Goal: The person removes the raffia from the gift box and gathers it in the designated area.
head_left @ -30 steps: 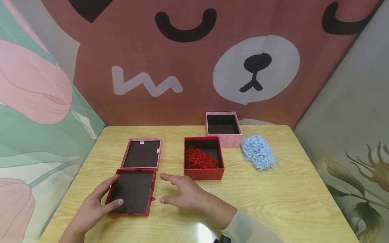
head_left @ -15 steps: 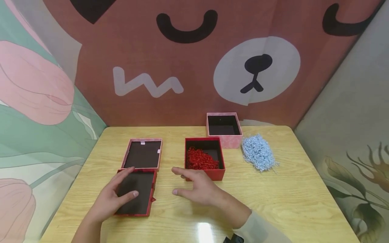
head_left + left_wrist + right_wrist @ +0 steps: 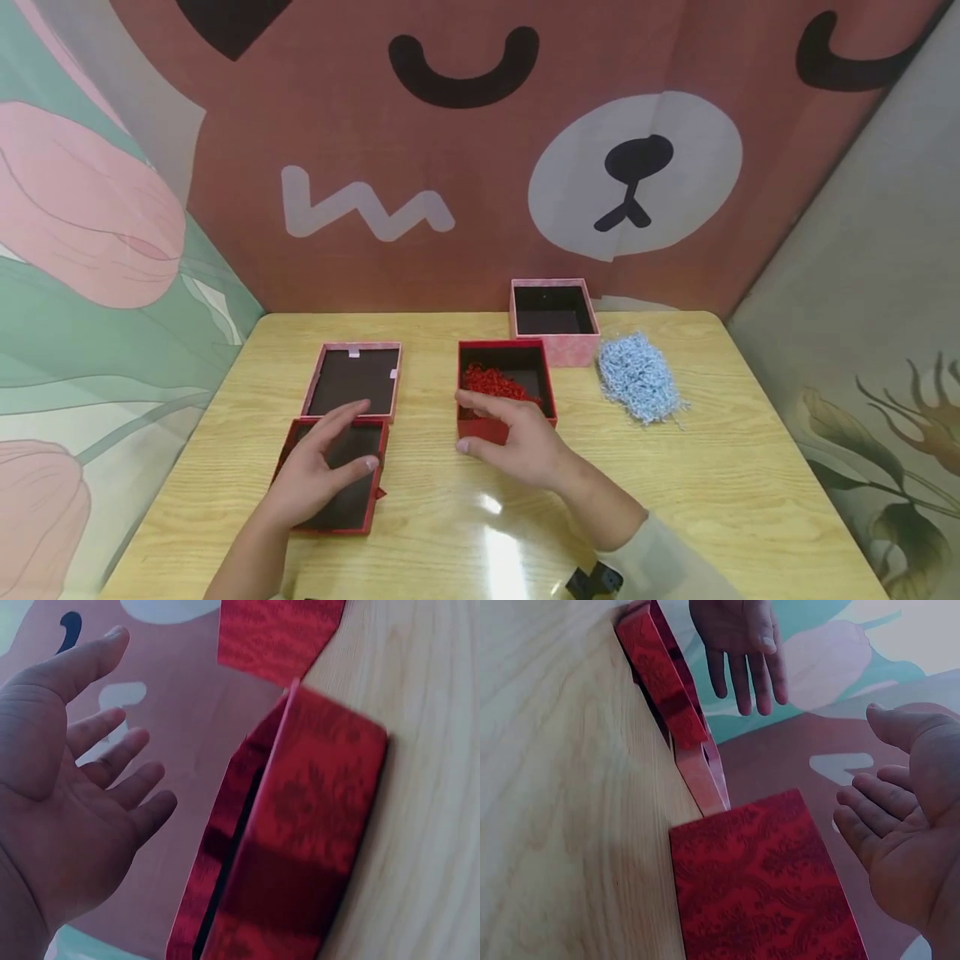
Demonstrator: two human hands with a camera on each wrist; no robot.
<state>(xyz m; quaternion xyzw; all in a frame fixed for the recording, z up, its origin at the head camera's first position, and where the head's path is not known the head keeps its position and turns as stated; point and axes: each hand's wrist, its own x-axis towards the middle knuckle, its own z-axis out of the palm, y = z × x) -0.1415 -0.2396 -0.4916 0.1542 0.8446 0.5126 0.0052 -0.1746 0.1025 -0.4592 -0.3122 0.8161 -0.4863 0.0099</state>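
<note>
My left hand [image 3: 318,479], fingers spread and slightly bent, is raised above the upturned red lid [image 3: 341,510]. It holds nothing; the left wrist view shows a gap between the hand and the lid's patterned side [image 3: 307,802]. My right hand [image 3: 525,437] hovers at the front of the red box [image 3: 551,392], its fingers extended leftward and covering part of the front wall. Red shredded paper [image 3: 491,382] lies inside that box, mostly on the left. In the right wrist view, the right hand [image 3: 919,832] is apart from the box's outer wall [image 3: 757,877] and holds nothing.
Behind the red lid lies an upturned pink lid [image 3: 348,383]. A pink box [image 3: 573,350] with a dark inside stands behind the red box. Blue shredded paper [image 3: 641,379] is heaped on the wooden table [image 3: 720,483] at right. A printed wall [image 3: 375,275] rises behind the table.
Both hands have shifted to the right. The left hand has moved off the red lid's left edge to above its middle, and the right hand has come in front of the red box.
</note>
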